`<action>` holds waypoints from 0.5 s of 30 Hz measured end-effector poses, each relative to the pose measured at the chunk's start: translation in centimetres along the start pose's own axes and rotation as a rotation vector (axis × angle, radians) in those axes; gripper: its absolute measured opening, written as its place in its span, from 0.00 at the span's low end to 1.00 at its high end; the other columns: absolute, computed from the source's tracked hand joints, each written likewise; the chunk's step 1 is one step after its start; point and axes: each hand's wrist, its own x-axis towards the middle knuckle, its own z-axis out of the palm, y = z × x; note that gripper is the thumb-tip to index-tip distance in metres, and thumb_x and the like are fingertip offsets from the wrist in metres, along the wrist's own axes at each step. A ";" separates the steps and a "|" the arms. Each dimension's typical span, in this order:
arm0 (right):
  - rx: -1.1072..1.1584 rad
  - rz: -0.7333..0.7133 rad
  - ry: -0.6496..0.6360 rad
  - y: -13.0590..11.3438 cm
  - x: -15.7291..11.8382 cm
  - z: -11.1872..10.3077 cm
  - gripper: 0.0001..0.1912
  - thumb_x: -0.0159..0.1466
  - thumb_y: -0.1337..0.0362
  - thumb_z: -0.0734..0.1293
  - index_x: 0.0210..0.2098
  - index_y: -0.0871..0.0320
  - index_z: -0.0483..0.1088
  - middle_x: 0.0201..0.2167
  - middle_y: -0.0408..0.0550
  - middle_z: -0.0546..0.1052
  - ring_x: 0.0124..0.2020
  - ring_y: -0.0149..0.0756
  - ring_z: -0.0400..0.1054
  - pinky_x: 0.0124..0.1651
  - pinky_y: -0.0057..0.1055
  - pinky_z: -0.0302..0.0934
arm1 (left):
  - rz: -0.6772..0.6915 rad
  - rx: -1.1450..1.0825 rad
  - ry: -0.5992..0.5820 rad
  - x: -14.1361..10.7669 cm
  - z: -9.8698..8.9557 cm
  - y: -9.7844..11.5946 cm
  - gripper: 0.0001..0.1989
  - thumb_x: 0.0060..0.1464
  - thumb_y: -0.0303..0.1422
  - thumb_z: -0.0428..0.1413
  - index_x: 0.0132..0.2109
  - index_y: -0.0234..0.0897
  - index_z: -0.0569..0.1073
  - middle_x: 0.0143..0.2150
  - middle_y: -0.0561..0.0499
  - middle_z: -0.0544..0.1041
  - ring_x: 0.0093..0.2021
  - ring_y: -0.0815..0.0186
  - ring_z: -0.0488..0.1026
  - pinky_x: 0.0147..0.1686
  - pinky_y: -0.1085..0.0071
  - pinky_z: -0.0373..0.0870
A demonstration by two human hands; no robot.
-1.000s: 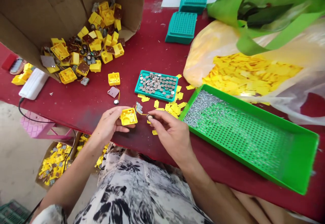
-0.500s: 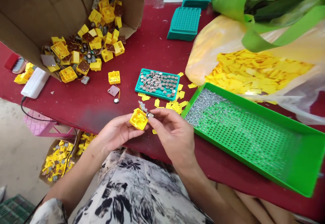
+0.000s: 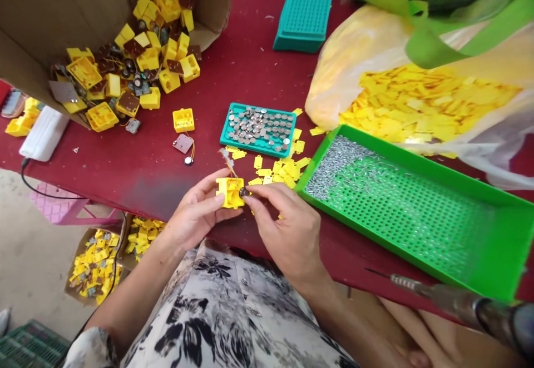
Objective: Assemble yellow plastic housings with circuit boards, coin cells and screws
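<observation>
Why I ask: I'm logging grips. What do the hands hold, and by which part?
The left hand grips a yellow plastic housing by its sides; the fingers of the right hand pinch a small dark disc by its edge.

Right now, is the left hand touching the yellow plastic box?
Touching. The head view shows the left hand cradling the yellow plastic box from its side, while the right hand pinches a small round disc beside the box.
</observation>
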 end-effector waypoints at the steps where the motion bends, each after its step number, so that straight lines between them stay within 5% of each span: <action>1: 0.021 0.003 0.001 -0.1 0.0 -0.1 0.04 0.64 0.71 0.67 0.36 0.58 0.73 0.32 0.46 0.78 0.35 0.33 0.73 0.39 0.32 0.69 | -0.021 -0.032 -0.019 0.1 0.0 0.0 0.20 0.48 0.26 0.66 0.50 0.39 0.78 0.45 0.50 0.79 0.44 0.66 0.76 0.46 0.66 0.76; 15: -0.106 -0.026 -0.179 -0.6 0.2 -1.7 0.06 0.64 0.70 0.66 0.34 0.57 0.75 0.31 0.47 0.78 0.34 0.36 0.73 0.38 0.34 0.68 | 0.011 0.126 -0.124 -0.3 0.5 -0.7 0.20 0.52 0.29 0.63 0.53 0.45 0.77 0.53 0.50 0.77 0.52 0.62 0.73 0.51 0.68 0.69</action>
